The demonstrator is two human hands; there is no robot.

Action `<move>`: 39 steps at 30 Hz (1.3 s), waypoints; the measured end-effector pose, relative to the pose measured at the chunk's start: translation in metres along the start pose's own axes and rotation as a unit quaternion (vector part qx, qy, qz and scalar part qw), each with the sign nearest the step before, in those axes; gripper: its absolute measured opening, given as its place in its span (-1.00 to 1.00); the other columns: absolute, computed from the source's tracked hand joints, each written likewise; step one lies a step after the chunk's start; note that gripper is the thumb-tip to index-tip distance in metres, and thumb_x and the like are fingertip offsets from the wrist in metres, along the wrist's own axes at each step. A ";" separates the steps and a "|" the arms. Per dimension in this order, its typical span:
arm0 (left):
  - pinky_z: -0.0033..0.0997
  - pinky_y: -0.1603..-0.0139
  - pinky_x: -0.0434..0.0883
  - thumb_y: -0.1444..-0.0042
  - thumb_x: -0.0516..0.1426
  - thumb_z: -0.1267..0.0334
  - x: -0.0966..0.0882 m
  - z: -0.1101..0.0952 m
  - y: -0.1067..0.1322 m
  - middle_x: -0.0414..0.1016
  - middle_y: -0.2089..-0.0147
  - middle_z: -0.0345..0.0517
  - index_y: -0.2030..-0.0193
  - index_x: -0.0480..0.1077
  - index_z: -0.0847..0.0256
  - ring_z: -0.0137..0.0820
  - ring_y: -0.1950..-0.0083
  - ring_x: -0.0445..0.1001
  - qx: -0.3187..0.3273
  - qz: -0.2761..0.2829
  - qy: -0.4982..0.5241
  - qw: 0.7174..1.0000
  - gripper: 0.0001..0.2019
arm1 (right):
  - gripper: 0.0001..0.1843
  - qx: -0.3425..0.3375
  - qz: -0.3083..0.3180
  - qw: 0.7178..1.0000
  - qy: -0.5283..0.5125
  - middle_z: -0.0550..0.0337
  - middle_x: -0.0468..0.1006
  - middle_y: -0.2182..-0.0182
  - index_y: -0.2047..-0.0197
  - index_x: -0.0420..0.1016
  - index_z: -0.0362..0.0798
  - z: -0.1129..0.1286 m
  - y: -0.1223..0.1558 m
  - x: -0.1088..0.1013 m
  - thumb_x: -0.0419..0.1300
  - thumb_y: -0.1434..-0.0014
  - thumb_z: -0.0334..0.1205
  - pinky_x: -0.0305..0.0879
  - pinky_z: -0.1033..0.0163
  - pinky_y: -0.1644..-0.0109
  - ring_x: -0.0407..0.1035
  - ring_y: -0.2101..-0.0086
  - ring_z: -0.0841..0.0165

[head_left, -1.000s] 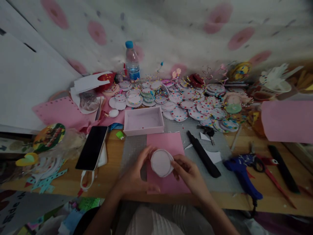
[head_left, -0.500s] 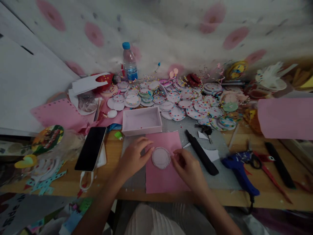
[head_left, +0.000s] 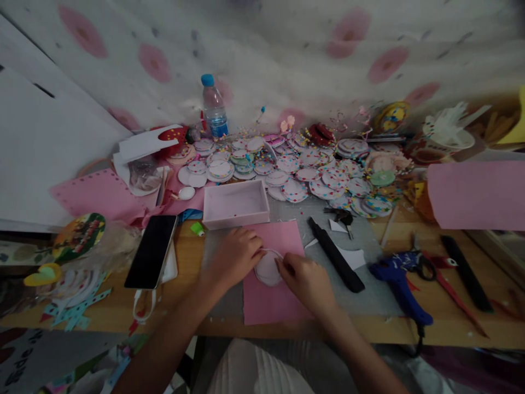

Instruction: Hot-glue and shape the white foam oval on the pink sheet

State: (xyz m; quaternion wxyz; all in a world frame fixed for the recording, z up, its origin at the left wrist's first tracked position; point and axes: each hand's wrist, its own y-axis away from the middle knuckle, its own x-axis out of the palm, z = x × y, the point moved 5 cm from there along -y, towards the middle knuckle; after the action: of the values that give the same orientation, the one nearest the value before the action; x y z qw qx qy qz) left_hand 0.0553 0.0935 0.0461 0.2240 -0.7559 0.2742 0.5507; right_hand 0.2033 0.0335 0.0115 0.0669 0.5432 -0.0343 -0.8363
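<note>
Both hands pressed down on one white foam disc [head_left: 267,269] lying on a single pink foam sheet [head_left: 273,298]: left hand [head_left: 237,256] fingertips together at its upper left edge, right hand [head_left: 304,279] curled at its right edge. Even pressure around the rim would probably seat it flat. Beyond lay one pink tray [head_left: 235,204], one blue glue gun [head_left: 400,284], one phone [head_left: 151,250], one bottle [head_left: 213,107].
</note>
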 end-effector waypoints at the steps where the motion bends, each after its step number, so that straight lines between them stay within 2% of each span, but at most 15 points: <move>1: -0.21 0.10 0.33 -0.23 0.19 0.27 0.000 -0.002 -0.001 0.49 0.26 -0.10 0.31 0.46 0.23 -0.22 0.12 0.44 0.004 -0.004 -0.006 1.000 -0.89 | -0.64 0.000 0.000 1.000 0.006 0.17 0.56 0.50 0.46 0.37 -0.04 0.001 -0.001 0.000 0.04 -0.35 -0.09 -0.20 0.26 0.45 0.42 0.51 0.36; 10: -0.21 0.17 0.31 -0.22 0.19 0.33 0.002 -0.018 0.002 0.47 0.34 -0.10 0.39 0.42 0.24 -0.22 0.20 0.44 0.024 -0.044 -0.026 0.998 -0.85 | -0.61 0.004 0.006 1.000 0.006 0.12 0.57 0.49 0.47 0.40 -0.06 0.000 -0.001 0.002 0.01 -0.36 -0.12 -0.19 0.24 0.44 0.42 0.50 0.36; 20: -0.22 0.28 0.31 -0.16 0.22 0.41 0.006 -0.031 0.011 0.43 0.42 -0.13 0.44 0.40 0.22 -0.22 0.28 0.41 -0.003 -0.117 -0.041 0.992 -0.84 | -0.61 0.018 -0.008 1.000 -0.013 0.10 0.58 0.52 0.50 0.40 -0.08 -0.003 -0.003 0.006 0.06 -0.34 -0.14 -0.17 0.25 0.44 0.43 0.51 0.37; 30: -0.25 0.27 0.31 -0.14 0.25 0.40 0.013 -0.026 0.014 0.46 0.39 -0.11 0.44 0.41 0.23 -0.25 0.27 0.43 -0.057 -0.112 -0.011 0.992 -0.85 | -0.60 -0.003 -0.056 0.998 -0.039 0.14 0.54 0.59 0.55 0.36 -0.07 -0.005 -0.001 0.009 0.08 -0.32 -0.14 -0.16 0.26 0.46 0.38 0.58 0.40; 39: -0.27 0.30 0.26 -0.13 0.26 0.39 0.014 -0.021 0.016 0.47 0.40 -0.10 0.47 0.40 0.23 -0.25 0.28 0.43 -0.112 -0.105 -0.009 0.988 -0.82 | -0.60 -0.034 -0.091 0.992 -0.080 0.22 0.45 0.65 0.57 0.33 -0.06 0.002 0.003 0.012 0.05 -0.31 -0.17 -0.15 0.28 0.48 0.25 0.64 0.46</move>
State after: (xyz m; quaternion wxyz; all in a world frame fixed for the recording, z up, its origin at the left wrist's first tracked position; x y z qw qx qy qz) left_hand 0.0625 0.0657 0.0381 0.1972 -0.7957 0.1280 0.5582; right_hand 0.1968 0.0290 0.0023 0.0062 0.4729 0.0384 -0.8803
